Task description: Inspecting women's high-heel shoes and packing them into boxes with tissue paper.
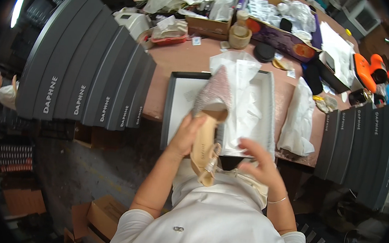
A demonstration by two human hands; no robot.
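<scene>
A white shirt [223, 221] is nearest — beyond it, the left hand [188, 132] grasps a shoe [206, 134] over the open box [169, 105]; the right hand [261, 162], near right, is empty — fingers loosely spread.

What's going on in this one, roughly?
A person's left hand holds a pointed-toe shoe with a glittery pink toe over an open shoebox on a table. The right hand, somewhat blurred, is off the shoe with its fingers apart. White tissue paper lies across the box, and stacks of dark grey shoeboxes stand on both sides.
</scene>
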